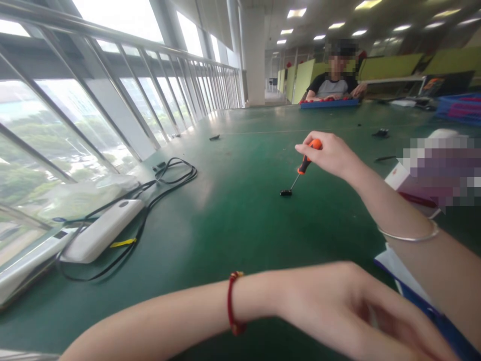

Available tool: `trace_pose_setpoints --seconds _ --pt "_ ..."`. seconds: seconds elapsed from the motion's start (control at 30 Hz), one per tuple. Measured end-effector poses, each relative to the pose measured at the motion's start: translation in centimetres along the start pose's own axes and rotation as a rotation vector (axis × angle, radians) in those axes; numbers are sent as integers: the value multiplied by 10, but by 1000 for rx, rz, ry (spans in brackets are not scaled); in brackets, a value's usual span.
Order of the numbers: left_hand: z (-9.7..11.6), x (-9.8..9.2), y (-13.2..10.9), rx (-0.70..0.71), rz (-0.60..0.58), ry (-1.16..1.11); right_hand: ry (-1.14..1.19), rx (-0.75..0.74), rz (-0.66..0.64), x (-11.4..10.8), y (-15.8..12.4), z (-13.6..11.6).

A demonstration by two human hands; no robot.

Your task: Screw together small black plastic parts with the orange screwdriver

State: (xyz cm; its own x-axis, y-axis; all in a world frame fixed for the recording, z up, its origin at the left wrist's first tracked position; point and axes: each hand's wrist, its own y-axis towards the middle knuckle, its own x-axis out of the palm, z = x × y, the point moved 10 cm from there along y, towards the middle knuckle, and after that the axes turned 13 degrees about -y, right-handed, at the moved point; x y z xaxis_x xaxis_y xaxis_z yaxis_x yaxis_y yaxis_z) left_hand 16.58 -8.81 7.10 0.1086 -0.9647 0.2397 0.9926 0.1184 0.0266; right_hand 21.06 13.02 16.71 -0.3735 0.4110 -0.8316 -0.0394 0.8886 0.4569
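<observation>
An orange and black screwdriver is gripped by its handle in my right hand, which wears a silver bangle at the wrist. The screwdriver slants down to the left, its tip at a small black part lying on the green table. Whether the tip touches the part is hard to tell. Across the front of the view stretches my left arm with a red bracelet. My left hand is close to the camera at the lower right, fingers bent down and partly cut off by the frame edge; what they hold, if anything, is hidden.
A white power bank-like box and black cables lie at the left by the railing. A person sits at the far end behind a blue tray. A blue basket and a white box stand at the right.
</observation>
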Motion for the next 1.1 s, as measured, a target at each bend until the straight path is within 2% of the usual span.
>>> trace_pose_setpoints --seconds 0.07,0.13,0.17,0.23,0.33,0.43,0.57,0.67,0.77,0.93,1.1 --pt "14 -59 -19 37 283 202 15 -15 -18 4 3 0" --pt "31 -127 -50 41 651 547 69 -29 -15 6 5 1" --pt "38 -150 -61 31 754 737 106 -31 -9 6 5 1" --pt "49 -187 -79 26 928 1028 172 -22 -16 7 5 4" --pt "46 -220 -80 -9 1004 1146 195 -2 -69 12 2 6" --pt "37 -234 -66 -12 976 1095 218 -8 -62 10 -1 7" --pt "30 -241 -55 59 959 1012 295 -53 -62 13 -2 5" --pt "26 -245 -57 82 961 954 299 -67 -95 20 -2 3" --pt "24 -247 -59 83 970 914 286 -14 -130 27 -2 6" --pt "26 -247 -60 88 981 901 372 -25 -70 26 -1 8" --pt "26 -247 -61 95 993 904 332 9 -182 41 -4 8"
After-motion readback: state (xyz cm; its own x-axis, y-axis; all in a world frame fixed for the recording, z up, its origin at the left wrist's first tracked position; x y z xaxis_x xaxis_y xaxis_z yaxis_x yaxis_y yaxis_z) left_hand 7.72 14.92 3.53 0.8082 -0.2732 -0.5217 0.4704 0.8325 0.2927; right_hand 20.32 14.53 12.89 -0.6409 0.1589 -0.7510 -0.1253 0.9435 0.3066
